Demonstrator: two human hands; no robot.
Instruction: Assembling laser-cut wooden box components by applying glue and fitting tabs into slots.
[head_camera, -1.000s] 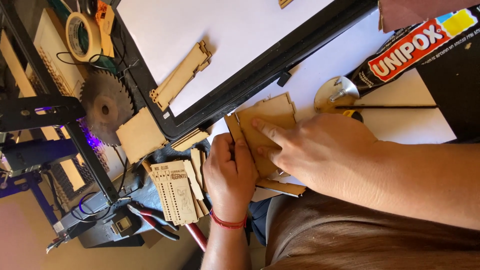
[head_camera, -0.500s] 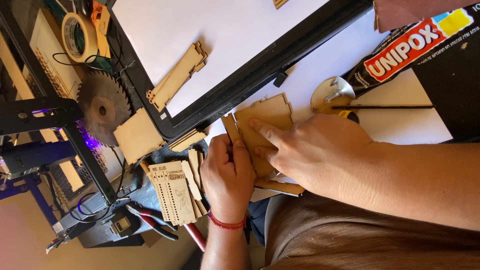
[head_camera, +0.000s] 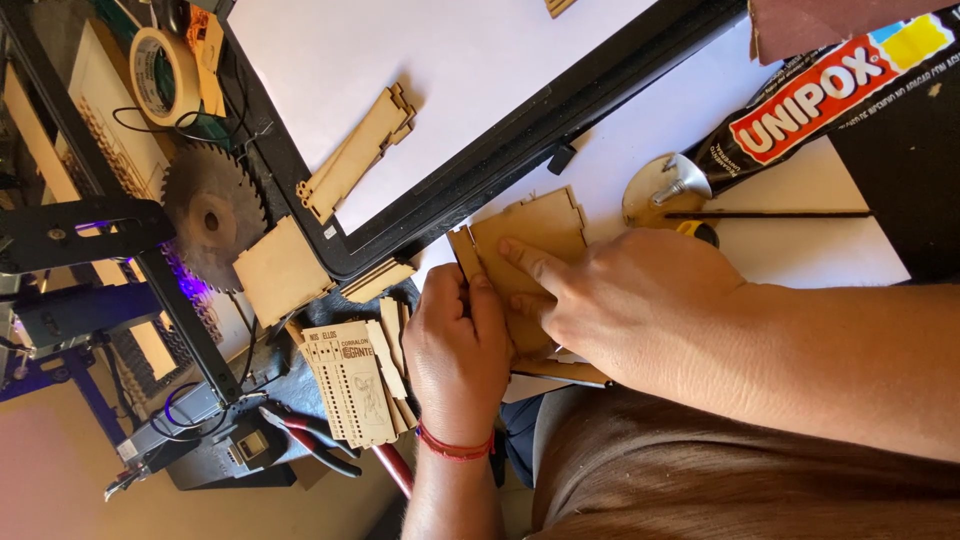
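The plywood panel (head_camera: 535, 240) is pressed flat on the white sheet (head_camera: 800, 250) by the right hand (head_camera: 630, 310), fingers extended across it. Its left edge piece (head_camera: 463, 250) is pinched closed by the left hand (head_camera: 455, 350), directly adjacent.

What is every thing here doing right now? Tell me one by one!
Left hand: curled, gripping the edge of the wooden box piece.
Right hand: flat, fingers pressing on the wooden box piece.
Wooden box piece: held between both hands, partly put together.
Glue tube: lying on its side.
Tape roll: lying flat.
Saw blade: lying flat, not spinning.
Pliers: lying down, handles a little apart.
Engraved wooden panels: stacked loosely.
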